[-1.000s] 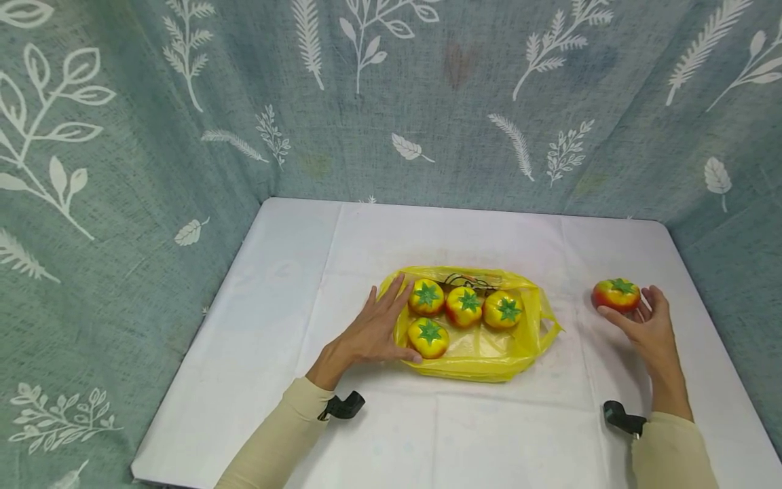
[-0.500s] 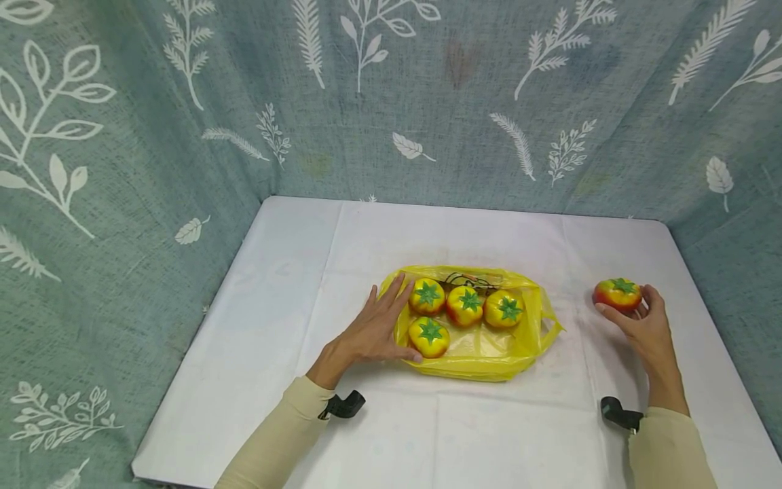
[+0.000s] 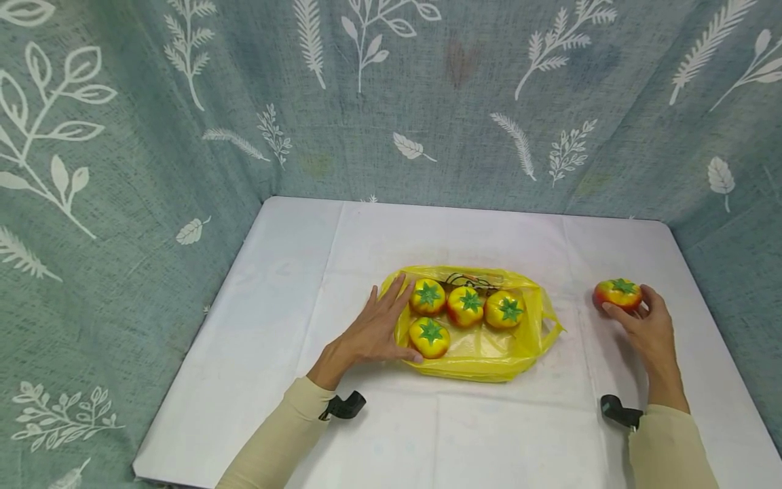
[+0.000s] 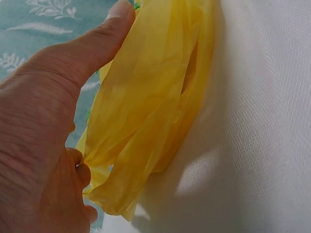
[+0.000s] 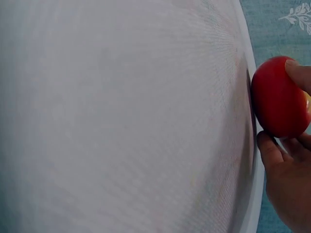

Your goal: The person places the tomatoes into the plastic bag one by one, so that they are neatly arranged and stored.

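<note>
In the head view, a yellow plastic bag (image 3: 489,363) lies spread at the table's middle, its mouth facing up. Several yellow-and-red toy tomatoes (image 3: 467,305) with green star tops sit inside it. My left hand (image 3: 375,329) rests at the bag's left end, fingers spread and straight along the rim; the left wrist view shows its thumb (image 4: 104,36) against the yellow film (image 4: 146,87). To the right, my right hand (image 3: 650,333) grips another toy tomato (image 3: 617,293) between thumb and fingers. Its glossy red side (image 5: 277,97) shows in the right wrist view, close to the table surface.
A white cloth covers the table (image 3: 293,272). Blue-green curtains (image 3: 452,136) with white leaf prints hang behind and at both sides. Dark thin lines (image 3: 467,280) show at the bag's back edge. A yellow handle loop (image 3: 550,333) sticks out at the bag's right end.
The right thumb has shifted slightly on the toy tomato, and the right forearm has moved a little. The left hand, the bag and its contents stay as they were.
</note>
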